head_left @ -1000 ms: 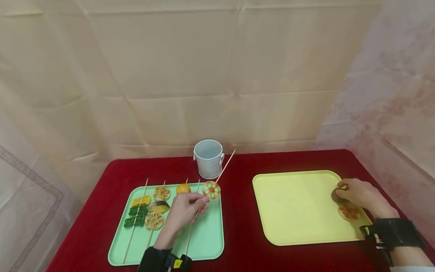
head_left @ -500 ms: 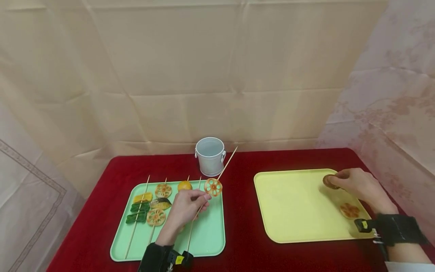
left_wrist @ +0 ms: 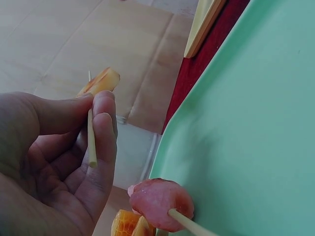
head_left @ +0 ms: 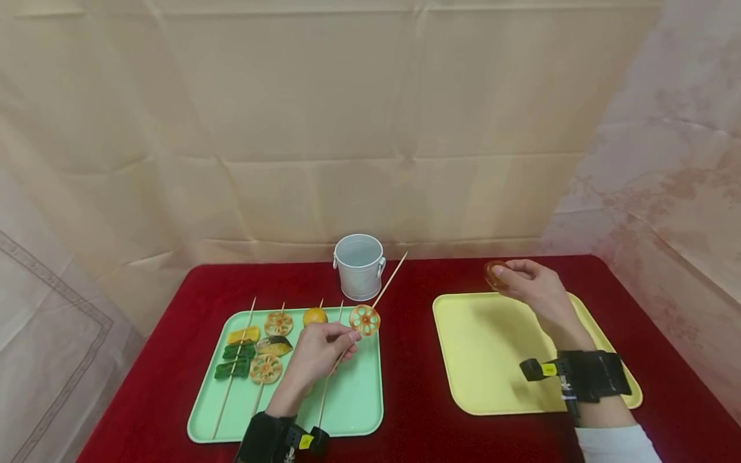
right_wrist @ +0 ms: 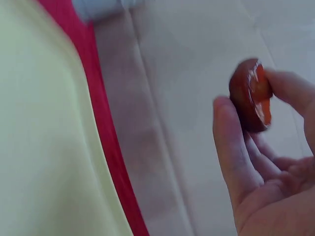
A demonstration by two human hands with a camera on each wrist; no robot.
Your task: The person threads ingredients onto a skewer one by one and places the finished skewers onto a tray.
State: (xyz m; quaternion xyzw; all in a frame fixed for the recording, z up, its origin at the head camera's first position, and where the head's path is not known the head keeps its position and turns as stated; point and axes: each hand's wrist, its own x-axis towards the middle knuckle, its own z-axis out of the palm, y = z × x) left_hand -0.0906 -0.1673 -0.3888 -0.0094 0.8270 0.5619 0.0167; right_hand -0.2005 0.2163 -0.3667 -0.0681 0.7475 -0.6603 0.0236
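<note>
My left hand (head_left: 321, 354) pinches a thin wooden skewer (head_left: 392, 278) above the green tray (head_left: 361, 411). A lotus root slice (head_left: 365, 319) sits on that skewer just beyond the fingertips, with the pointed end sticking out past it. In the left wrist view the thumb and fingers press the skewer (left_wrist: 92, 142) below the slice's edge. Over the far edge of the yellow tray (head_left: 480, 386), my right hand (head_left: 541, 289) holds a brown mushroom (head_left: 494, 275) between thumb and fingers. Its glossy orange underside and stub of a stem show in the right wrist view, mushroom (right_wrist: 246, 96).
Loaded skewers lie on the green tray, one with green pepper pieces (head_left: 234, 368) and a yellow piece, another with lotus root (head_left: 266, 369) and pumpkin (head_left: 274, 346). Behind stands a small white bucket (head_left: 359, 270). A pink piece (left_wrist: 160, 204) on a skewer shows below the left hand.
My right hand has lifted the mushroom from the yellow tray's right side and carried it left and up. The left hand keeps its hold on the skewer, nearly still.
</note>
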